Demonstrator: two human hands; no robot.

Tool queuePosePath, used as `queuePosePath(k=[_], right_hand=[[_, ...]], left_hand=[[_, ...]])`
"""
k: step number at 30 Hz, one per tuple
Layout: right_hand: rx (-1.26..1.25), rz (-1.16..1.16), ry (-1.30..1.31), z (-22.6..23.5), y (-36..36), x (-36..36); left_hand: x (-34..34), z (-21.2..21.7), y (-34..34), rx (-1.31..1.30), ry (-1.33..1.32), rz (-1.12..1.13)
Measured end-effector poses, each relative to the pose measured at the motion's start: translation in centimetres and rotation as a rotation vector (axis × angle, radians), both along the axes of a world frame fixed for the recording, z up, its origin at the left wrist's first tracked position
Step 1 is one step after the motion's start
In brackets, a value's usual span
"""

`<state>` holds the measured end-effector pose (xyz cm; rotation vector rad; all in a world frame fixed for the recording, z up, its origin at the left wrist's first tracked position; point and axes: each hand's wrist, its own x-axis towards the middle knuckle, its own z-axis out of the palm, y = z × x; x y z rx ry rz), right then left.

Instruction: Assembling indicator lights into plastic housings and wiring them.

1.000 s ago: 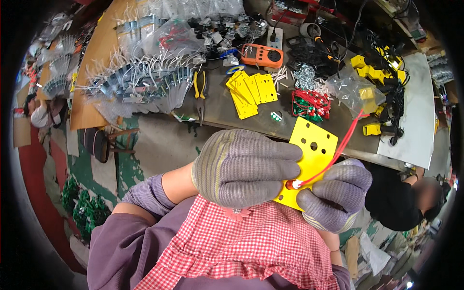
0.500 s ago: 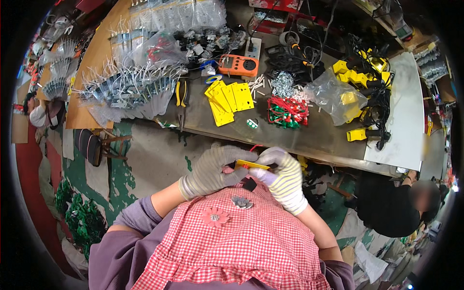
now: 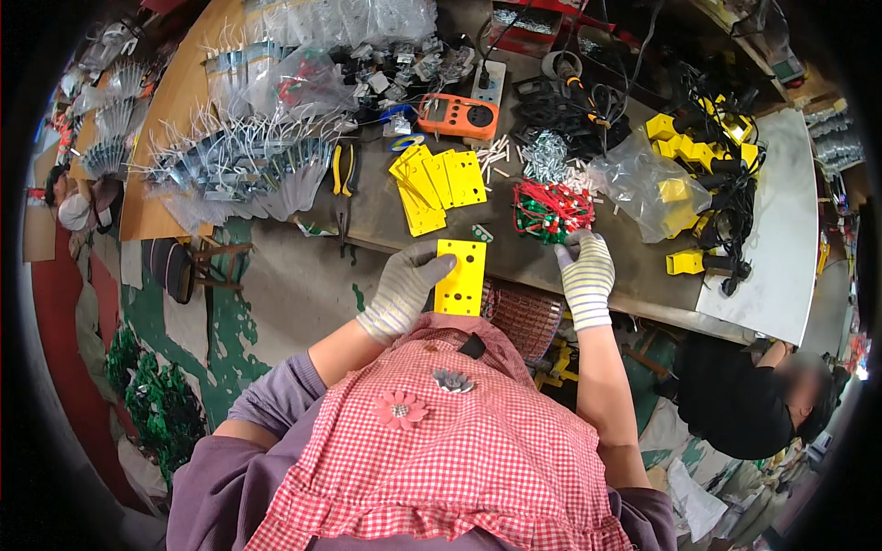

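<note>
Pliers (image 3: 337, 170) lay beyond my left hand (image 3: 401, 286), whose thumb and fingers were clamped on a yellow plate (image 3: 459, 268) at their right, while red-and-green wired parts (image 3: 551, 207) lay just beyond my right hand (image 3: 587, 274), its fingertips at their near edge, whether gripping any I couldn't tell.

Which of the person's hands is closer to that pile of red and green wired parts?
Right. The right hand is at the near edge of the pile; the left hand is farther off, leftward, holding a yellow plate.
</note>
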<state>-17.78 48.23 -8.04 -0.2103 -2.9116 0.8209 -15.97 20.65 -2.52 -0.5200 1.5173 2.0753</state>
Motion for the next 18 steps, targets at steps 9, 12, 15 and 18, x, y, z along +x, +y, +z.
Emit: queuePosePath(k=[9, 12, 15, 18], right_hand=[[0.31, -0.051, 0.025, 0.0, -0.3, -1.3], [0.073, -0.121, 0.161, 3.9, 0.1, -0.2], [-0.249, -0.128, 0.371, 7.3, -1.1, 0.7], [-0.529, -0.123, 0.395, 8.2, -2.2, 1.8]], left_hand=[[-2.3, -3.1, 1.5, 0.077, 0.102, 0.065], [-2.9, -3.0, 2.4, 0.027, 0.075, 0.069], [-3.6, -3.0, 2.8, -0.001, 0.095, 0.061], [-4.2, -4.2, 3.6, -0.095, 0.126, 0.012]])
